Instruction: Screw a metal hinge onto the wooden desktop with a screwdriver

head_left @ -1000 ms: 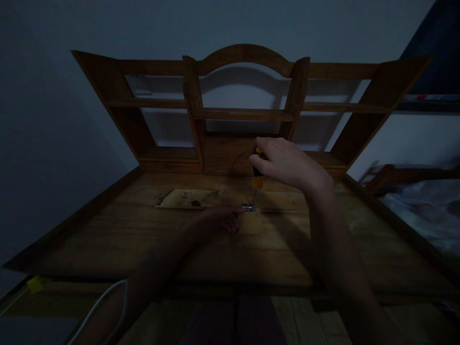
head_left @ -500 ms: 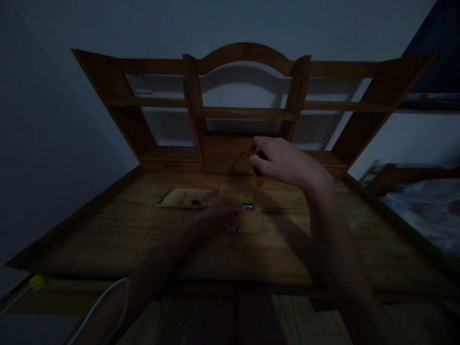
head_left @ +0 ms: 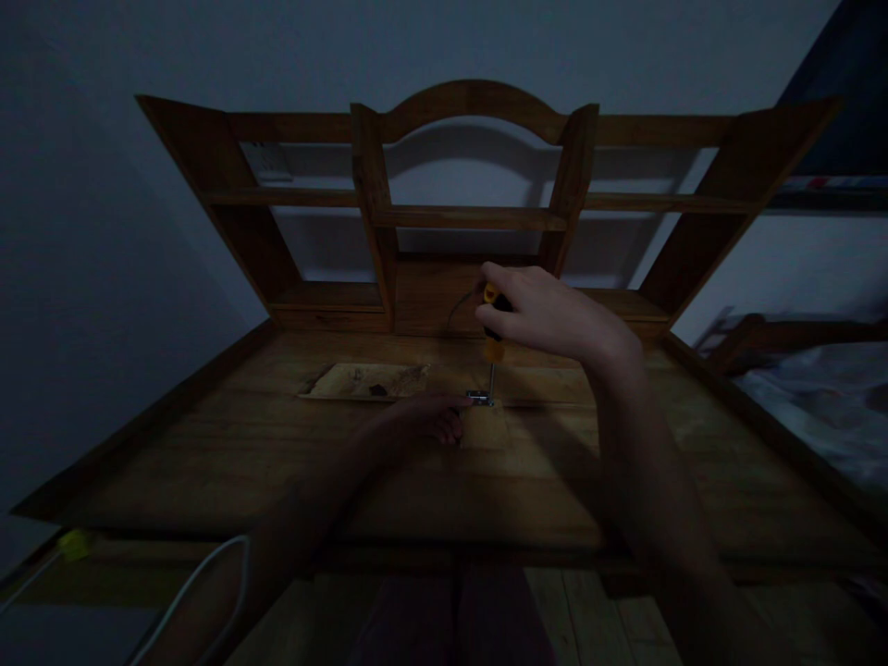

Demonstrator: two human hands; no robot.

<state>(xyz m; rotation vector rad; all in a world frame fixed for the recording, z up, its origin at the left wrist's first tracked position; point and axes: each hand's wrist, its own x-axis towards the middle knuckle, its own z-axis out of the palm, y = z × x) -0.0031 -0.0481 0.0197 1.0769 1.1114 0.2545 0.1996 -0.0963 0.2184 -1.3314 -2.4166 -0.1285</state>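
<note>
My right hand is wrapped round the yellow and black handle of a screwdriver. The shaft points down, its tip at the right end of a small metal hinge on the wooden desktop. From the left, my left hand reaches in with its index finger stretched out, the fingertip touching the hinge's left edge. Its other fingers are curled against the wood; whether they hold anything is hidden. Under the hinge lies a small pale square of wood. A thin dark wire-like piece shows beside the right hand.
Left of the hinge is a recessed, stained strip in the desktop. A wooden shelf unit rises at the back. A white cable loops by my left forearm, and a yellow object sits at the front left edge.
My right hand and the screwdriver handle have shifted slightly left, so the shaft stands more upright. The tip stays at the hinge. My left hand has hardly moved.
</note>
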